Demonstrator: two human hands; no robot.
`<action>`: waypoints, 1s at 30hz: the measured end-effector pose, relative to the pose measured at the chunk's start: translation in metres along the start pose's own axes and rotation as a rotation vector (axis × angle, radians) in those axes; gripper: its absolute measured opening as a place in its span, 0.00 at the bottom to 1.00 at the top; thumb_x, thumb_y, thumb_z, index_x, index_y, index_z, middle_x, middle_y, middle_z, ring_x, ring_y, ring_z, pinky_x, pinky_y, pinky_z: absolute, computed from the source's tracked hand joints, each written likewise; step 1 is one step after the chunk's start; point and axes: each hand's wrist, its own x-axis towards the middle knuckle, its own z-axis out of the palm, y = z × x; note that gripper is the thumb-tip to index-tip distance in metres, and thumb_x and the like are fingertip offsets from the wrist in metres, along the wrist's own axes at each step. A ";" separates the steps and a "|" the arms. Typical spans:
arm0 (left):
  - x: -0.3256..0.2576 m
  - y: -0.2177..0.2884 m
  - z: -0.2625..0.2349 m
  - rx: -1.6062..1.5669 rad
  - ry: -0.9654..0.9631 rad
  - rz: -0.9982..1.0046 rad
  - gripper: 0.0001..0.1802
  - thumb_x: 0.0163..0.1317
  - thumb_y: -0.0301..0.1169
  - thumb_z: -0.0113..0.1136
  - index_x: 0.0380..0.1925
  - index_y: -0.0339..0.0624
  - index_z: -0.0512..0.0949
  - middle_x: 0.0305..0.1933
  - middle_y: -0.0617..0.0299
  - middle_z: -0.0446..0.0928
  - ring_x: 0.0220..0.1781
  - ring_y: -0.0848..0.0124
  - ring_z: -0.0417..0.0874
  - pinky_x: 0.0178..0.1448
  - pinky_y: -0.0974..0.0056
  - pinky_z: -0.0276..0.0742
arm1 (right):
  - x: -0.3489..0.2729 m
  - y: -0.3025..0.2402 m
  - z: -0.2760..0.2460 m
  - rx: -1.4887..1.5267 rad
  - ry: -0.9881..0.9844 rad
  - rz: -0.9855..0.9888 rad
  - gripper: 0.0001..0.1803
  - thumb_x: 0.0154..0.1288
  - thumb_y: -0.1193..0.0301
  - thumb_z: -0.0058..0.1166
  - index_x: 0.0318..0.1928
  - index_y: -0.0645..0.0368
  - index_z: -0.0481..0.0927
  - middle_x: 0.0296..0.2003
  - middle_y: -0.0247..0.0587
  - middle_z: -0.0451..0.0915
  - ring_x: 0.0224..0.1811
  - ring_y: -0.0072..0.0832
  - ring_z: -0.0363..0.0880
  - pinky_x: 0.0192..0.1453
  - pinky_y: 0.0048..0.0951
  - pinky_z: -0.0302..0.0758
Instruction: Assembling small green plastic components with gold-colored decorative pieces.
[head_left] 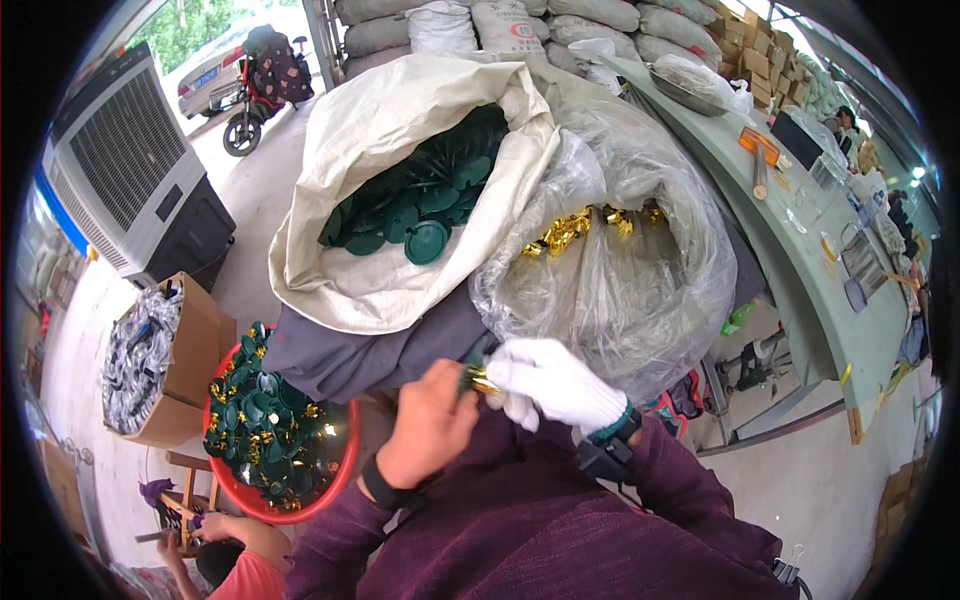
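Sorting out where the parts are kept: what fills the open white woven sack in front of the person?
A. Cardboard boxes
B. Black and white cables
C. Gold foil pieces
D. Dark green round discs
D: the white woven sack gapes open on a heap of dark green round discs, while the gold foil pieces lie in the clear plastic bag beside it.

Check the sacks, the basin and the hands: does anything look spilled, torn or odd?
Nothing looks spilled or torn. The one mismatch: the right hand wears a white glove while the left hand is bare, both pinching a small green-and-gold piece. The green discs stay inside the white sack, and the red basin holds its load.
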 end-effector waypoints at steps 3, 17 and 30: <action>-0.025 -0.039 -0.031 -0.175 0.296 -0.429 0.05 0.54 0.21 0.56 0.31 0.32 0.74 0.23 0.55 0.73 0.25 0.67 0.75 0.30 0.62 0.70 | 0.029 0.000 -0.023 -0.030 0.270 -0.196 0.18 0.69 0.58 0.56 0.43 0.63 0.79 0.31 0.39 0.81 0.22 0.18 0.76 0.24 0.21 0.72; -0.100 -0.153 -0.193 0.981 0.607 -0.651 0.19 0.56 0.30 0.61 0.48 0.35 0.76 0.49 0.44 0.78 0.51 0.48 0.79 0.52 0.52 0.76 | 0.117 0.026 -0.096 -1.343 0.835 -0.115 0.17 0.66 0.61 0.52 0.48 0.58 0.76 0.43 0.56 0.75 0.41 0.50 0.80 0.45 0.49 0.77; 0.141 -0.193 -0.017 0.738 -0.195 -0.294 0.30 0.50 0.39 0.65 0.51 0.31 0.75 0.46 0.37 0.78 0.47 0.43 0.80 0.52 0.47 0.76 | 0.107 0.010 -0.079 -1.322 0.678 -0.164 0.12 0.60 0.68 0.47 0.39 0.61 0.80 0.39 0.49 0.79 0.44 0.44 0.80 0.47 0.42 0.78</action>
